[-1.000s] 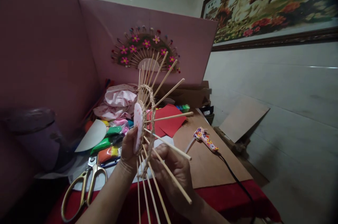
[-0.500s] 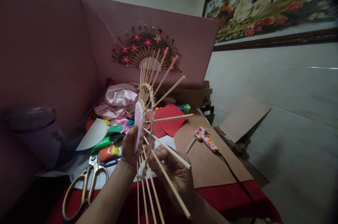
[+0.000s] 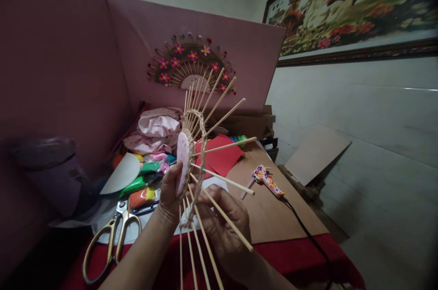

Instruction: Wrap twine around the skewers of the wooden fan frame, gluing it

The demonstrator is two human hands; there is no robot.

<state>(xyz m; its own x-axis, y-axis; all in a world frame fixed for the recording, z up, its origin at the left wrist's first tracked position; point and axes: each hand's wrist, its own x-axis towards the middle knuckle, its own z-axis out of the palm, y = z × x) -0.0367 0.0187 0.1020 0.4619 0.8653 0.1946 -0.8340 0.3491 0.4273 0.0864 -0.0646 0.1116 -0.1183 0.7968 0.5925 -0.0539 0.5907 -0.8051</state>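
My left hand (image 3: 170, 189) is closed on the pink spotted half-round base (image 3: 184, 157) of a stick fan, thumb on its face. Wooden sticks (image 3: 229, 180) radiate from the base up, right and down toward me. A braided cord (image 3: 203, 144) runs in an arc across the sticks, apart from a second cord row close to the base. My right hand (image 3: 222, 217) has its fingers pinched at the lower part of the outer braided cord, among the sticks. Sticks in front partly hide its fingertips.
Scissors (image 3: 112, 235) lie at the left, near bagged coloured clay (image 3: 140, 196) and a white half-disc (image 3: 121, 173). A flowery glue gun (image 3: 268, 180) with a black cable rests on brown board (image 3: 290, 217). Red paper (image 3: 222, 155) and bunched pink cloth (image 3: 157, 126) lie behind; a finished fan (image 3: 191, 64) hangs on the pink panel.
The fan has turned slightly, so its right-hand sticks sit higher and farther right. My right hand has shifted a little and stays at the lower cord.
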